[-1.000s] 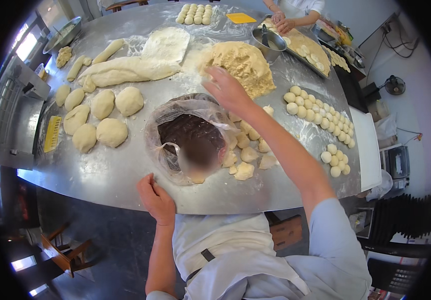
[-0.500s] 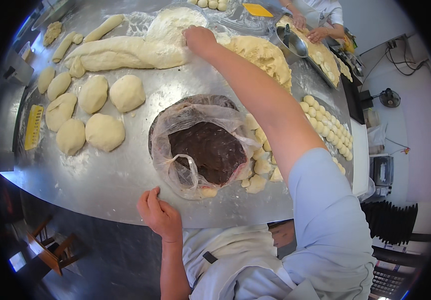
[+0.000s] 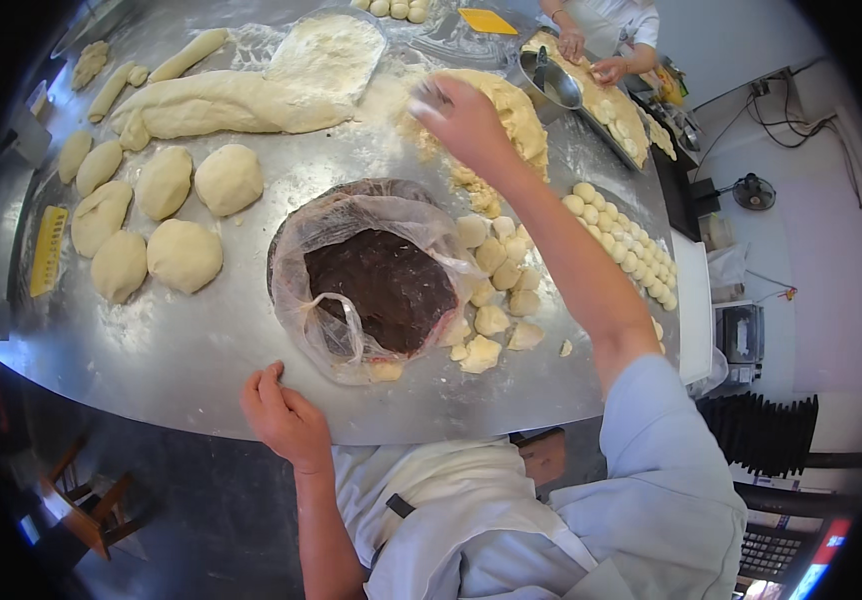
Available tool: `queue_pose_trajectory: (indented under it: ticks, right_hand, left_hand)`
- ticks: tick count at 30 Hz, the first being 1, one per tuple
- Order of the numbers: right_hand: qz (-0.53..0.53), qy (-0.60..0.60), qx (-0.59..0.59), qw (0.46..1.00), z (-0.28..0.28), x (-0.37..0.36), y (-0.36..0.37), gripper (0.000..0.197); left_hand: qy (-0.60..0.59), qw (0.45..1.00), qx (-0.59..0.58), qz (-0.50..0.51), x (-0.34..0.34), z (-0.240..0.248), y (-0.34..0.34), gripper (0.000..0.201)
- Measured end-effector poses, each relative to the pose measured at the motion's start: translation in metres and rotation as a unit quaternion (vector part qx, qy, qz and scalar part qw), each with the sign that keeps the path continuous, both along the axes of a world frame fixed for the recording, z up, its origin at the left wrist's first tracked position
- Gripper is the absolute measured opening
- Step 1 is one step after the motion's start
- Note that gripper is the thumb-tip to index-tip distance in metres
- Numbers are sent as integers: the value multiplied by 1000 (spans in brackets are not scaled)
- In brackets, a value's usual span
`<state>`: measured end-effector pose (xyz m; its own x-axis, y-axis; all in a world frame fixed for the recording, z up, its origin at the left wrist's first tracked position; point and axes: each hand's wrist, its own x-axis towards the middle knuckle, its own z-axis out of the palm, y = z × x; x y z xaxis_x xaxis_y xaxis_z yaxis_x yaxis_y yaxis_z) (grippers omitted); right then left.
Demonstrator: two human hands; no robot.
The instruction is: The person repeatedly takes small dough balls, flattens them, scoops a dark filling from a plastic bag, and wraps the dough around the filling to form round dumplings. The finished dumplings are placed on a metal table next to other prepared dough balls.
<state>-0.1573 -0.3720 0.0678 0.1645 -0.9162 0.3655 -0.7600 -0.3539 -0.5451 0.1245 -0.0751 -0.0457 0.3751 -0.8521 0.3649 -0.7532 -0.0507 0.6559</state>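
My right hand (image 3: 463, 118) hangs above the floured table, at the left side of a rough yellowish dough mass (image 3: 516, 120). Motion smears its fingertips, so what they hold, if anything, does not show. Near the table's front edge rests my left hand (image 3: 287, 418), fingers loosely curled in, with nothing seen in them. Between the hands stands a wide bowl-shaped container lined with a clear plastic bag (image 3: 301, 250), holding dark brown paste (image 3: 381, 290). Small dough pieces (image 3: 492, 320) lie to its right. A heap of flour (image 3: 326, 52) sits beyond, behind a long dough roll (image 3: 241, 105).
Large dough balls (image 3: 185, 255) and a yellow scraper (image 3: 48, 250) lie at left. Rows of small dough balls (image 3: 621, 235) are at right. A metal bowl (image 3: 561, 90) stands at the far right, near a co-worker's hands (image 3: 608, 70) over a dough-covered tray (image 3: 616, 125).
My right hand has moved from the flour's edge rightward, nearer to me, beside the rough dough. The whole view has shifted slightly; my left hand stays by the table edge.
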Motion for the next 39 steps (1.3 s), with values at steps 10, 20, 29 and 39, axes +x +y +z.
queue_pose_trajectory:
  ticks: [10, 20, 29, 39]
  right_hand:
    - [-30, 235, 73, 969, -69, -66, 153, 51]
    - [-191, 26, -111, 975, -47, -157, 322, 51]
    - [-270, 63, 36, 960, -90, -183, 438, 47]
    - [-363, 226, 78, 901, -116, -175, 346, 69]
  left_hand:
    - [-9, 998, -44, -45, 6, 0, -1, 24]
    - [64, 990, -83, -97, 13, -15, 10, 22]
    - [150, 981, -78, -97, 12, -2, 23, 19]
    - [194, 906, -93, -365, -124, 69, 61, 24]
